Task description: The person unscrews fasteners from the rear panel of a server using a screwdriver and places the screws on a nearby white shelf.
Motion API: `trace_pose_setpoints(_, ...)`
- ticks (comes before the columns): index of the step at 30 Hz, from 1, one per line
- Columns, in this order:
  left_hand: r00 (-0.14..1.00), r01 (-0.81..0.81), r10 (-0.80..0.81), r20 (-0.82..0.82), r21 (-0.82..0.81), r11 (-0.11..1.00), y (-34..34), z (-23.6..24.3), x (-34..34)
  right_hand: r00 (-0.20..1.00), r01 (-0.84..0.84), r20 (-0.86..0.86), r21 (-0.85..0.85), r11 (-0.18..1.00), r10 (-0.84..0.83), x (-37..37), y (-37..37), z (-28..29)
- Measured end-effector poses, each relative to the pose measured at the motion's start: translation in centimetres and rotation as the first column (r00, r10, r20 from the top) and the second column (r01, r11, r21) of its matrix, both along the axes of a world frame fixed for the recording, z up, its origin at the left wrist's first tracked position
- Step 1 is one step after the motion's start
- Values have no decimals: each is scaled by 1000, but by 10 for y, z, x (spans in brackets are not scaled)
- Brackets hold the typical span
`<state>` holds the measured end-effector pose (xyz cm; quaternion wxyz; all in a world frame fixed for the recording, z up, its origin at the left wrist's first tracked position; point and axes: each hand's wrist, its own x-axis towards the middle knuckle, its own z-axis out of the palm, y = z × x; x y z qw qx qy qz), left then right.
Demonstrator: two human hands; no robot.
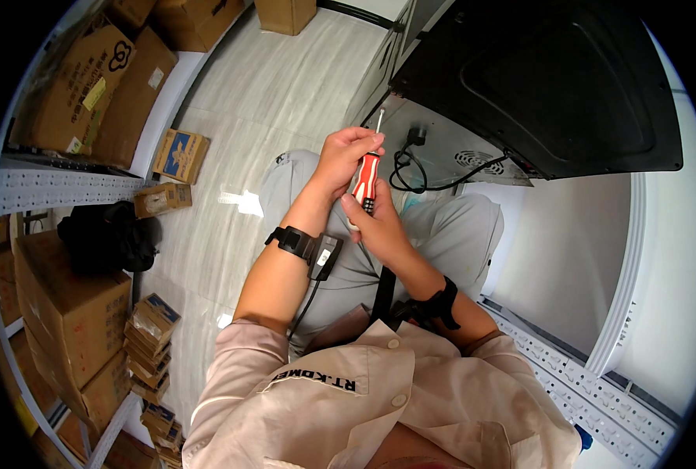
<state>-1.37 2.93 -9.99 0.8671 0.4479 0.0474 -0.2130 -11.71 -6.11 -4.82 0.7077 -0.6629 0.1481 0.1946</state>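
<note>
Gripping a screwdriver with a contoured red, white and black handle [366, 178] and a slim metal shaft, two bare hands work just in front of a grey sheet-metal panel [443, 142]. The left hand [345, 160] closes its fingertips at the base of the shaft; the right hand [378, 225] curls around the handle's lower end. Whether the tip touches the metal cannot be told. A black plug with a looped, flexible cord [417, 136] hangs close beside the hands, its cord crossing toward a round slotted vent [479, 162], while a large moulded black cover [555, 82] juts overhead at right. Smooth grey trousers [461, 227] lie beneath. At left, brown cardboard boxes [74, 301], a crumpled black bag [109, 238] and white perforated metal shelving [66, 190] line the streaked, glossy pale floor [231, 117].
</note>
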Motion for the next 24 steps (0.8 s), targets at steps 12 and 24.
trace_pose_setpoints(12, 997, 63, -66, -33, -88, 994, 6, 6, -4, 998, -68, 5, 326, 943, 70, -1, -17, 3)
trace_pose_setpoints(24, 987, 83, -84, 135, 13, 996, 14, -4, -11, 995, -103, 5, 19, 994, 103, 7, -3, 8)
